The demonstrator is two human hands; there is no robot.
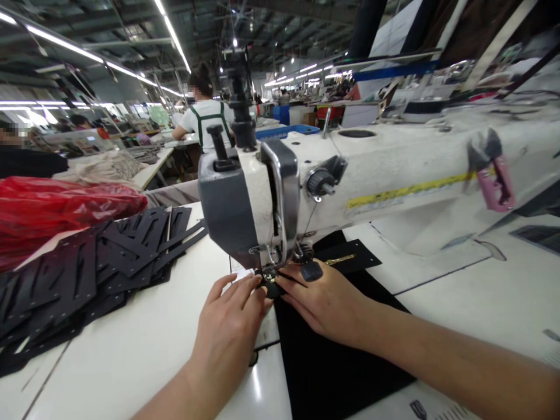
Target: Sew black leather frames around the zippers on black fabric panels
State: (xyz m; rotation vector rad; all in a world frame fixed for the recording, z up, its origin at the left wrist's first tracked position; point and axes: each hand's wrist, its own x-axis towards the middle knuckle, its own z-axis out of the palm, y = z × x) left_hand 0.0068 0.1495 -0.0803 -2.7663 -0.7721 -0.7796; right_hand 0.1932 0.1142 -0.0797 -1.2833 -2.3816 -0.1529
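Under the head of a white and grey sewing machine (273, 192), both my hands work close to the presser foot. My left hand (230, 321) is to the left of the needle area, its fingers bent and closed with the thumb on the edge of a small dark piece (274, 290). My right hand (328, 297) lies with its fingers stretched out flat on the black material, just right of the foot. A large black panel (332, 373) spreads beneath my right hand and wrist. Behind that hand, a gold zipper (341, 259) shows on a black strip. The needle tip is hidden.
Many black cut pieces with holes (109, 262) lie heaped on the left of the white table (144, 356). A red plastic bag (65, 210) sits behind them. Pink-handled snips (494, 181) hang on the machine arm. Farther off, a co-worker (205, 116) faces away.
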